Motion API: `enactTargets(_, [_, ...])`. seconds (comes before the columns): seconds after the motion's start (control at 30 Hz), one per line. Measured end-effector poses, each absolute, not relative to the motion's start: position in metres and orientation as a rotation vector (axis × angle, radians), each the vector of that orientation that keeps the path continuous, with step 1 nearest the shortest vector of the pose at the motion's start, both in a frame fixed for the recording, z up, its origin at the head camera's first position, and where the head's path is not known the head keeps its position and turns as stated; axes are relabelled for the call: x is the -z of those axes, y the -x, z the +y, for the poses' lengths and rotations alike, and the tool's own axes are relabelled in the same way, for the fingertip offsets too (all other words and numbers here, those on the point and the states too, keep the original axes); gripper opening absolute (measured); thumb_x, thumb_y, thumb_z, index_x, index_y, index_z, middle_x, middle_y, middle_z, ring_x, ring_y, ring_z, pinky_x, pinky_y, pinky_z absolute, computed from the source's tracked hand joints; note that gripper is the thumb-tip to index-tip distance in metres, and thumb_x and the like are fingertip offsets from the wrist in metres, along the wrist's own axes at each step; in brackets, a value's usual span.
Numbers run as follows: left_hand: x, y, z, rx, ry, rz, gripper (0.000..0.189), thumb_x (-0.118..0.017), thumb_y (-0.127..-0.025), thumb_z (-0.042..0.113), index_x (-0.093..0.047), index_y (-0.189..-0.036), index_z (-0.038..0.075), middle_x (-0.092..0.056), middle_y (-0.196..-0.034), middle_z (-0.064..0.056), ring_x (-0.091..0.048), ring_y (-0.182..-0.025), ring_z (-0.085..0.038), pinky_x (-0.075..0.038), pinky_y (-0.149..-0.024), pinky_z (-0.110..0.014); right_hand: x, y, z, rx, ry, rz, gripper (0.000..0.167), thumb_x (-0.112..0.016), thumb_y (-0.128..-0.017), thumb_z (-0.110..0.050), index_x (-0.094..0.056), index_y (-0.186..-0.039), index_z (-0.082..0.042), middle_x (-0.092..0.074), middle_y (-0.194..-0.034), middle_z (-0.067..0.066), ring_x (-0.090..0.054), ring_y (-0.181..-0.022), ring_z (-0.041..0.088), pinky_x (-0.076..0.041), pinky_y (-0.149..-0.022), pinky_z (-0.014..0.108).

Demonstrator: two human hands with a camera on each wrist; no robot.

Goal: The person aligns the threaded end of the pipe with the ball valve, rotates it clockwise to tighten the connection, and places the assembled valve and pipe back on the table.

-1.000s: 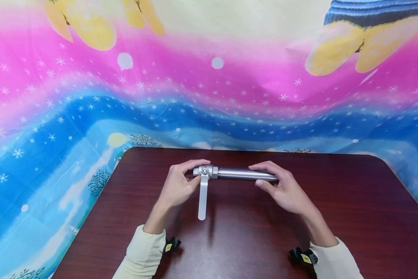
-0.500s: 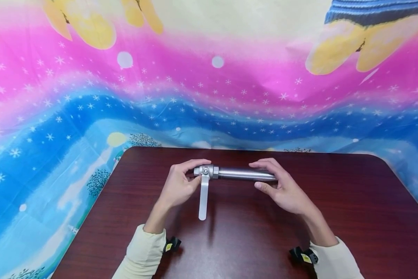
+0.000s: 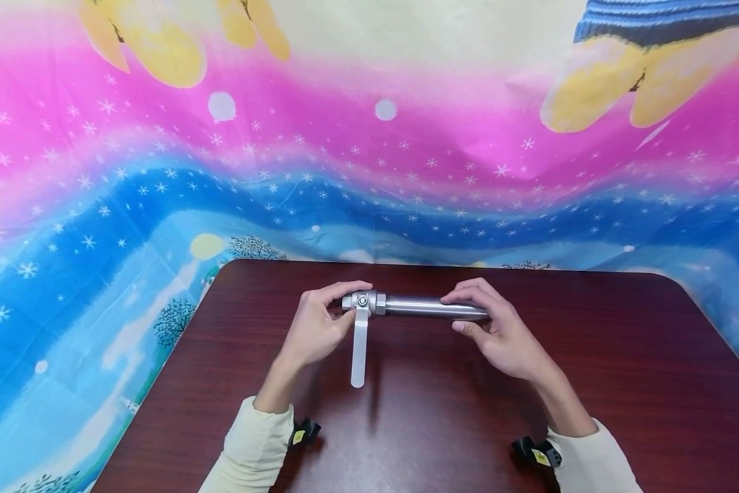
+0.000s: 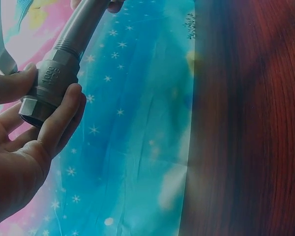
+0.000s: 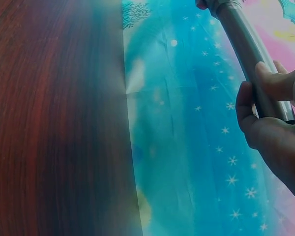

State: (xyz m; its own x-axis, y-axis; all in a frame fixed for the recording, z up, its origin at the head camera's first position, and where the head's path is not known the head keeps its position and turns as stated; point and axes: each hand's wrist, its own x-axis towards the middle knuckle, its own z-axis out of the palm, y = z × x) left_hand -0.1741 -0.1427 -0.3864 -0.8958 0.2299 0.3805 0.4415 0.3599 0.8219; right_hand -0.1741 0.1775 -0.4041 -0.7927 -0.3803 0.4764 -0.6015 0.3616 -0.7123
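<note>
A metal valve (image 3: 374,303) and a metal pipe (image 3: 415,307) are held end to end, roughly level, above the far part of the desk (image 3: 431,424). The valve is gripped by the left hand (image 3: 316,329), which is parted only as far as the valve body, with the thumb laid on one side and the fingers curled on the other. The pipe is held near its far end by the right hand (image 3: 507,339), the thumb and fingers bent loosely round it.

The valve is silver-grey, and raised characters are seen on its side in the left wrist view. Its flat handle (image 3: 359,352) is pointed toward the person. The pipe is smooth and shiny, and a few threads are left showing where it meets the valve.

Compared with half a second ago, the right forefinger has been lowered slightly toward the pipe; the left grip and the handle's direction are little changed.

Pale sleeves (image 3: 252,438) are worn, with a small black device (image 3: 304,433) at each wrist. Beyond the desk a pink and blue cloth (image 3: 369,157) printed with snowflakes is hung.
</note>
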Motion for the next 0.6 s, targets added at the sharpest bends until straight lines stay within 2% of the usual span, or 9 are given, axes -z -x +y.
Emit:
enactTargets(0.3, [0.3847,0.1722,-0.1426,1.569,0.615,-2.408,0.049,-0.067,-0.088,-0.013,-0.079,-0.127,0.014,-0.079,-0.116,-0.008,-0.066,-0.087,-0.020,-0.059,-0.073,-0.025,0.4012,0.1716,0.1797,-1.405,-0.838,-2.448,0.043,-0.073,-0.095,0.007,-0.070,-0.133,-0.014,-0.066,-0.131,0.004,-0.059,-0.111,0.004,-0.047,-0.089,0.013])
enactTargets(0.6, [0.3835,0.1715,-0.1431,1.561,0.615,-2.406,0.050,-0.067,-0.088,-0.014,-0.079,-0.127,0.014,-0.078,-0.118,-0.008,-0.067,-0.089,-0.020,-0.061,-0.076,-0.027,0.3995,0.1720,0.1806,-1.437,-0.855,-2.452,0.042,-0.070,-0.099,0.005,-0.069,-0.137,-0.013,-0.068,-0.125,0.003,-0.061,-0.093,0.009,-0.050,-0.077,0.020])
